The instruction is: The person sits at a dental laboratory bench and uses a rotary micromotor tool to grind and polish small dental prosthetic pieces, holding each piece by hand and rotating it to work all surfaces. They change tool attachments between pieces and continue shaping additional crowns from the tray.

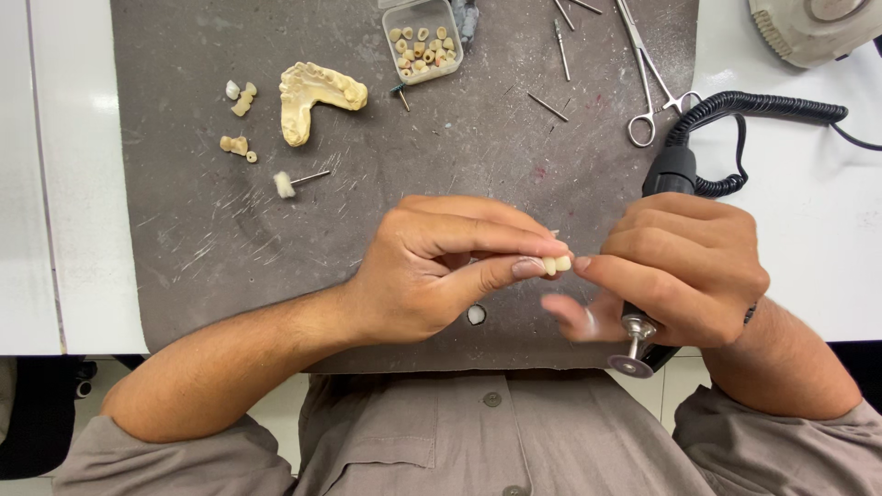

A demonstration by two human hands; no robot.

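Over the grey mat (230,230) on the bench (808,230), well left of the hands, lie loose tooth pieces (241,99) and a cream jaw cast (317,94), a small felt-tipped bur (292,182) just below it. The left hand (432,271) pinches a small pale tooth crown (557,264) between thumb and forefinger, above the mat's near edge. The right hand (684,266) touches that crown with a fingertip while gripping a black rotary handpiece (657,276), disc tip pointing down. Beyond the right hand: steel forceps (654,83) and a coiled cord (753,110).
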